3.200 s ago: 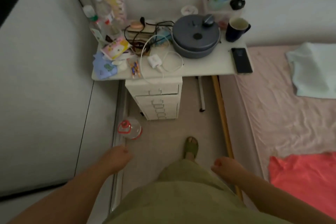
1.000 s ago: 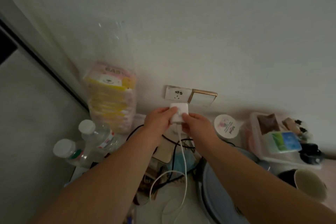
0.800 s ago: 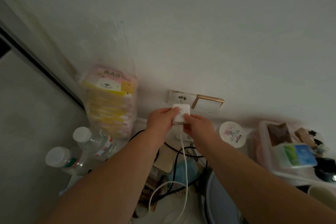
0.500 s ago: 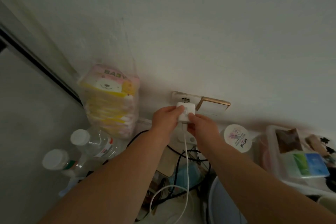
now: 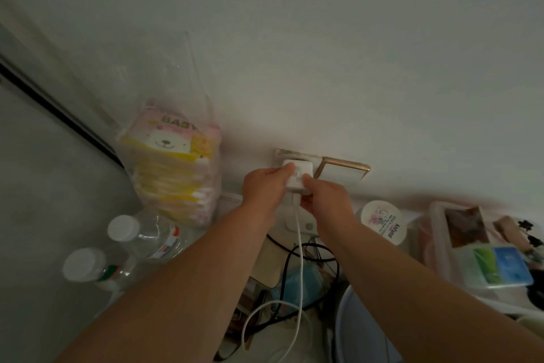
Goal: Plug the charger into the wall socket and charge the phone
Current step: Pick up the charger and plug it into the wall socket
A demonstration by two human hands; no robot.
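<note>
The white charger [image 5: 298, 177] is pressed against the wall socket [image 5: 287, 153], covering most of its face. My left hand [image 5: 265, 189] grips the charger's left side and my right hand [image 5: 325, 196] holds its right side and bottom. Its white cable [image 5: 299, 250] hangs straight down and loops over the cluttered desk. Whether the prongs sit fully inside the socket is hidden. The phone is out of view.
A gold-framed switch plate [image 5: 343, 171] sits right of the socket. A bagged stack of baby tissues [image 5: 173, 162] leans on the wall at left, above two plastic bottles [image 5: 144, 237]. A round jar [image 5: 382, 221], a storage bin [image 5: 477, 242], black cables [image 5: 294, 253] and a grey pot lid [image 5: 356, 330] crowd the desk.
I have come up to the desk and lifted the charger from it with both hands. In the last second the charger rose from just below the socket onto its face.
</note>
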